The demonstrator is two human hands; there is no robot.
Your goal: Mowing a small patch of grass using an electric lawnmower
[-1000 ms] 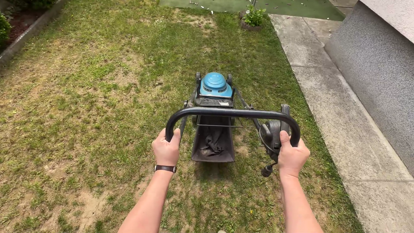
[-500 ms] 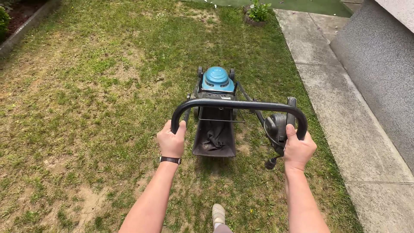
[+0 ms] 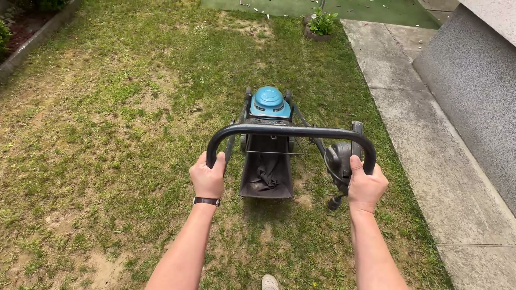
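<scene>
The 2 hands, left hand [image 3: 207,178] and right hand [image 3: 366,186], are wrapped around the black curved handle bar [image 3: 287,131] of the blue-topped lawn mower [image 3: 268,103] on patchy grass [image 3: 107,134]. Right of the mower, the grey stone path [image 3: 430,161] is near; steering that way could bump a wheel.

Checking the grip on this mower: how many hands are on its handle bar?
2: the left hand grips the handle bar at its left bend, the right hand at its right bend beside the switch box.
</scene>
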